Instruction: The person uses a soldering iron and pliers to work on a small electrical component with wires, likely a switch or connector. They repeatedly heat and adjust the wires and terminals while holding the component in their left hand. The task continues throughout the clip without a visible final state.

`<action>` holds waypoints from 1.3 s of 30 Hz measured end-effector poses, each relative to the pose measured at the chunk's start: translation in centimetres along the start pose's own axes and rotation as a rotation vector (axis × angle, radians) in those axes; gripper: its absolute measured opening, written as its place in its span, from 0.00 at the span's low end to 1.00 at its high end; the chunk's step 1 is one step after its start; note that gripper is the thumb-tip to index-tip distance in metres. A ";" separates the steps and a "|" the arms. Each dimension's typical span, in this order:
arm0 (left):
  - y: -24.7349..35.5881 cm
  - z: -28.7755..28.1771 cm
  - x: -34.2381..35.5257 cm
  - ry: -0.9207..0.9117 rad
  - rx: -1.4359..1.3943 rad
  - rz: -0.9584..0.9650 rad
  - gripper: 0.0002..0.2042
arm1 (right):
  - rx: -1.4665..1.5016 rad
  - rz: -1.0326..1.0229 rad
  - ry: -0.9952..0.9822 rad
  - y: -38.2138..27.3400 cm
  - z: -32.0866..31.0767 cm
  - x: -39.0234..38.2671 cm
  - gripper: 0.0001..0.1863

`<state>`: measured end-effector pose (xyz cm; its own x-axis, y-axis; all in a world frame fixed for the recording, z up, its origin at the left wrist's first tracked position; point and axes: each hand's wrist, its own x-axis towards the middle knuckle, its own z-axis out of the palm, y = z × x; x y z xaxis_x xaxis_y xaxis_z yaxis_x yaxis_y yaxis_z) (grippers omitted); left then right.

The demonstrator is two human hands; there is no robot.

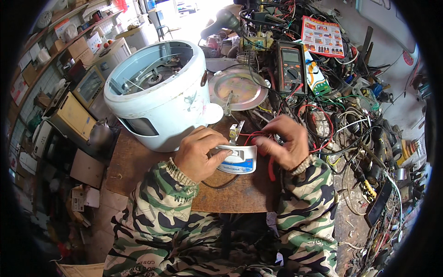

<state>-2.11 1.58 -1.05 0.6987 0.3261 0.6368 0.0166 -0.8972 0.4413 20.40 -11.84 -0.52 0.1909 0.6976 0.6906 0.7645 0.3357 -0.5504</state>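
My left hand (199, 152) is closed on the left side of a small white and blue control panel (242, 162), its thumb across the front. A metal bracket with a switch-like part (236, 132) stands up behind the panel. My right hand (287, 142) is at the panel's right edge, fingers curled in. Thin red wires (253, 135) run to its fingertips, but what they pinch is hidden. Below that hand shows a red tool handle (271, 169), most of the tool covered. The pale blue rice cooker body (159, 111) stands open-topped beyond my left hand.
Behind the wooden bench top (226, 196) lies a round metal plate (249, 92). A multimeter (291, 69) rests at the back right. Tangled cables (350, 124) crowd the right side. Shelves with old appliances (76, 113) line the left.
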 end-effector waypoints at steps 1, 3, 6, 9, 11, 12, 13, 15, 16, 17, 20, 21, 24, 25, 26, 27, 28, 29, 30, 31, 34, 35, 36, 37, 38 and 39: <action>0.1 -0.1 0.1 -0.003 0.002 -0.012 0.11 | 0.057 0.040 -0.105 -0.4 0.3 -0.1 0.17; 0.0 -0.3 0.1 -0.013 0.011 -0.046 0.11 | 0.148 0.184 -0.265 -1.3 0.9 -0.1 0.18; 0.1 -0.5 0.1 -0.023 -0.024 -0.080 0.11 | 0.215 0.247 -0.273 -0.2 1.5 -0.9 0.16; 0.2 -0.5 0.1 -0.027 -0.012 -0.074 0.11 | 0.211 0.236 -0.290 -0.2 1.3 -0.9 0.14; 0.2 -0.5 0.1 -0.030 -0.016 -0.085 0.11 | 0.204 0.185 -0.301 0.1 1.3 -0.9 0.13; 0.2 -0.4 0.1 -0.032 -0.019 -0.090 0.10 | 0.199 0.146 -0.302 0.3 1.4 -1.0 0.12; 0.2 -0.3 0.1 -0.027 -0.019 -0.085 0.11 | 0.193 0.108 -0.304 0.5 1.4 -1.0 0.12; 0.2 -0.3 0.1 -0.015 -0.013 -0.073 0.11 | 0.186 0.142 -0.313 0.1 1.3 -0.9 0.12; 0.2 -0.3 0.0 -0.015 -0.016 -0.076 0.11 | 0.183 0.160 -0.317 -0.1 1.2 -0.9 0.12; 0.2 -0.3 0.0 -0.014 -0.017 -0.077 0.11 | 0.181 0.149 -0.315 0.0 1.3 -0.9 0.12; 0.4 -0.4 0.1 -0.012 -0.011 -0.068 0.11 | 0.175 0.119 -0.304 0.0 1.4 -1.0 0.12; 0.4 -0.5 0.1 -0.011 -0.008 -0.066 0.11 | 0.173 0.111 -0.299 0.0 1.4 -0.9 0.11; 0.7 -0.4 0.3 -0.022 -0.019 -0.093 0.11 | 0.170 0.100 -0.290 -0.2 1.2 -0.9 0.11; 0.7 -0.3 0.4 -0.021 -0.031 -0.087 0.11 | 0.170 0.099 -0.288 -0.2 1.0 -0.9 0.11; 0.6 -0.3 0.3 -0.019 -0.035 -0.088 0.11 | 0.180 0.090 -0.280 -0.2 1.2 -0.9 0.11; 0.6 -0.4 0.2 -0.017 -0.039 -0.088 0.12 | 0.191 0.081 -0.273 -0.2 1.3 -0.9 0.11; 0.6 -0.5 0.2 -0.017 -0.040 -0.083 0.11 | 0.201 0.072 -0.265 -0.2 1.4 -0.9 0.11; 0.5 -0.5 0.2 -0.020 -0.047 -0.076 0.11 | 0.205 0.074 -0.260 -0.4 1.4 -0.9 0.11; 0.5 -0.5 0.3 -0.022 -0.054 -0.068 0.10 | 0.210 0.077 -0.255 -0.6 1.4 -1.0 0.11; 0.4 -0.5 0.3 -0.037 -0.080 -0.125 0.10 | 0.214 0.079 -0.250 -0.7 1.4 -1.0 0.11; 0.4 -0.9 0.1 -0.039 -0.168 -0.301 0.10 | 0.233 0.021 -0.206 -0.7 2.1 -1.2 0.10; 0.2 -0.6 0.0 -0.021 -0.228 -0.352 0.11 | 0.226 0.002 -0.187 -1.0 2.1 -1.2 0.10; -0.1 -0.4 -0.1 -0.002 -0.288 -0.403 0.12 | 0.226 -0.022 -0.182 -1.1 2.2 -1.2 0.10; -0.3 -0.2 -0.1 0.019 -0.329 -0.410 0.12 | 0.232 -0.035 -0.167 -1.4 2.3 -1.2 0.10; -0.6 0.0 -0.2 0.043 -0.366 -0.420 0.12 | 0.241 -0.051 -0.153 -1.7 2.5 -1.2 0.09; -0.7 0.0 -0.2 0.066 -0.403 -0.429 0.12 | 0.251 -0.066 -0.139 -2.0 2.6 -1.2 0.09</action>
<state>-2.31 2.12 -1.50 0.6432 0.6643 0.3808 0.0057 -0.5015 0.8651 17.04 -11.68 -1.51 0.0467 0.7431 0.6675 0.5931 0.5171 -0.6171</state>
